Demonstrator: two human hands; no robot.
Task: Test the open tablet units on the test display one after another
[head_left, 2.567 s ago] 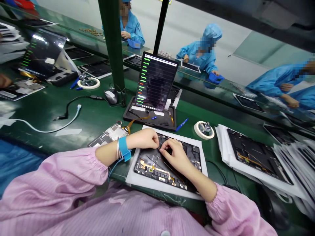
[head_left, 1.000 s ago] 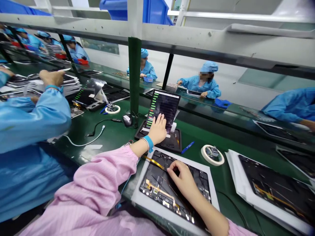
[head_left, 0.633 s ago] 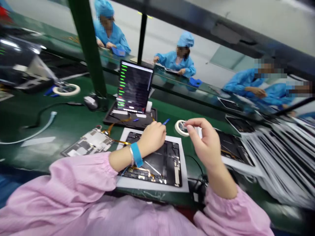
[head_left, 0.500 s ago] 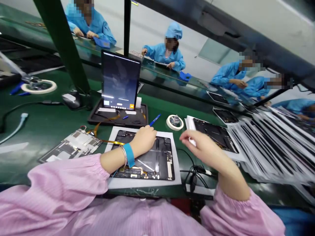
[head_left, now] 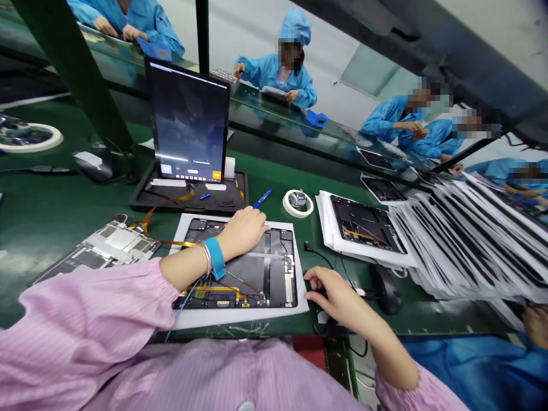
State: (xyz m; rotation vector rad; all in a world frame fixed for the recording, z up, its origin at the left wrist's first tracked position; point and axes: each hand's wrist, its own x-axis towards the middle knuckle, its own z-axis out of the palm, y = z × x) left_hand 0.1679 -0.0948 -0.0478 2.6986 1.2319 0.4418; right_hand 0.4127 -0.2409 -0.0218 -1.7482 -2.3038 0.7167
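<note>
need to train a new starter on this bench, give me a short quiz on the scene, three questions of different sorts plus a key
1. Which hand is over the open shell?

2. Which stands propped up in the tray?
A) a mouse
B) the screen
C) a stack of paper

3. Fill in: the pen lies between the tray and the ____.

Key
1. The left hand
2. B
3. tape roll
</note>
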